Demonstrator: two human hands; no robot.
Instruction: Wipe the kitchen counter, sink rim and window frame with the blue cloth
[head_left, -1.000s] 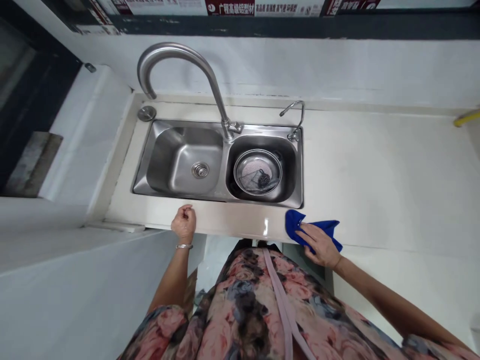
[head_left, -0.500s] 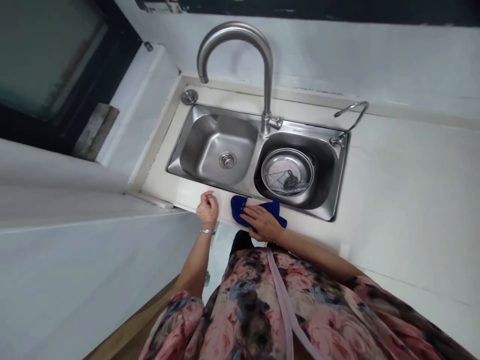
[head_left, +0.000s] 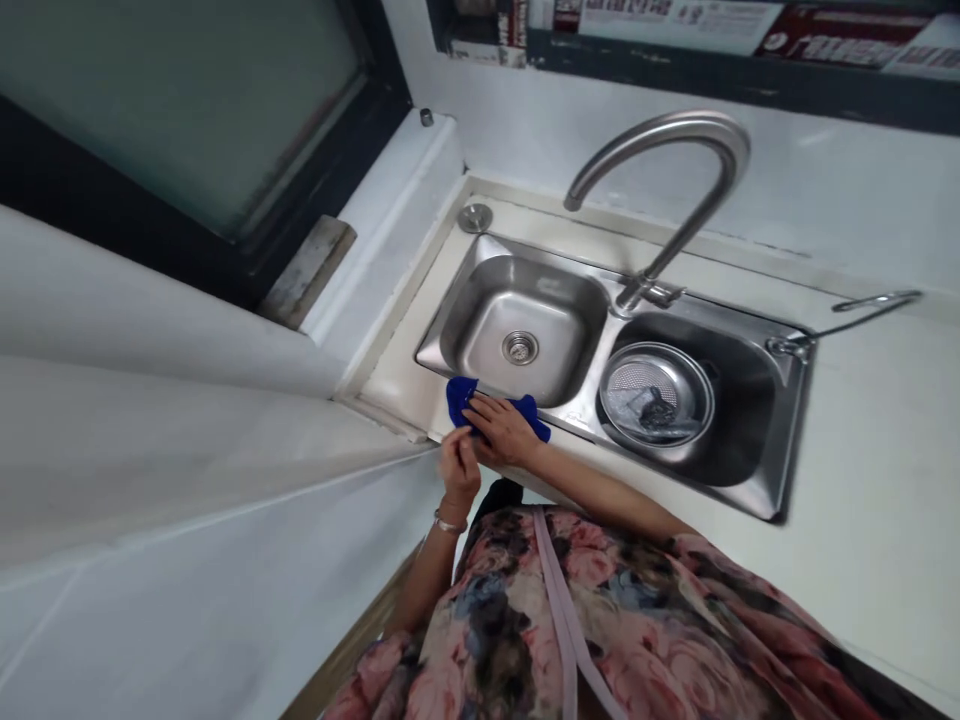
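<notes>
A blue cloth [head_left: 531, 414] lies on the pale counter along the front edge of the double sink [head_left: 592, 350]. My right hand [head_left: 504, 432] rests flat on the cloth, palm down, fingers pointing left. Just left of it and nearer to me, my left hand [head_left: 460, 466] is closed, its fingers curled beside the cloth's left part. Whether those fingers pinch anything is too small to tell. A metal strainer bowl [head_left: 657, 394] with a clear bag and something dark inside sits in the right basin.
A large curved faucet [head_left: 694, 125] rises behind the sink. A thin small faucet [head_left: 874, 310] stands at its right corner. A round metal cap [head_left: 475, 218] is at the back left corner. Wall and dark window frame border the left side.
The view has turned left. My right hand and the cloth have moved left along the counter, now in front of the left basin. My left hand has come closer to the cloth.
</notes>
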